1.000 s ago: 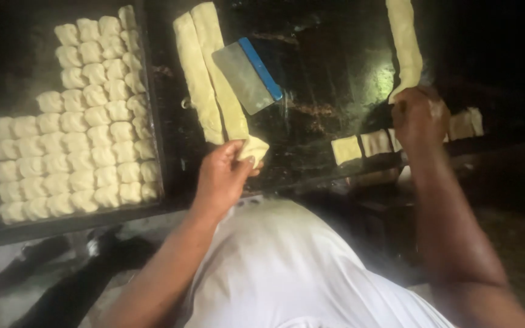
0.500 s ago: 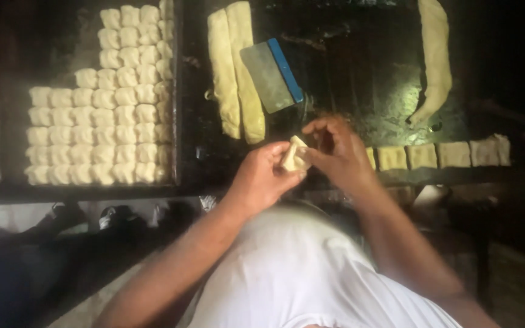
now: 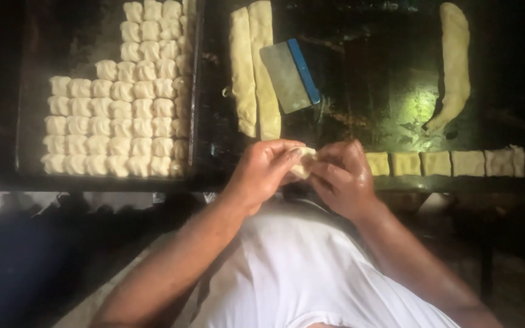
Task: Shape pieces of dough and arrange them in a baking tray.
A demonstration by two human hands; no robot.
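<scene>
Both hands meet at the near edge of the dark work table [image 3: 372, 85]. My left hand [image 3: 264, 173] and my right hand [image 3: 343, 177] pinch one small dough piece [image 3: 302, 164] between their fingertips; most of it is hidden by the fingers. To the right, a row of several cut dough squares [image 3: 439, 163] lies along the table edge. Two long dough strips [image 3: 253, 70] lie side by side beyond my hands.
A dark baking tray [image 3: 25, 121] on the left holds several rows of shaped dough pieces [image 3: 116, 115]. A metal scraper with a blue handle [image 3: 291, 76] rests beside the strips. A third dough strip [image 3: 454, 64] lies at the far right.
My right hand came in from the cut squares on the right and joined my left hand; both now close tighter around the dough piece than half a second ago.
</scene>
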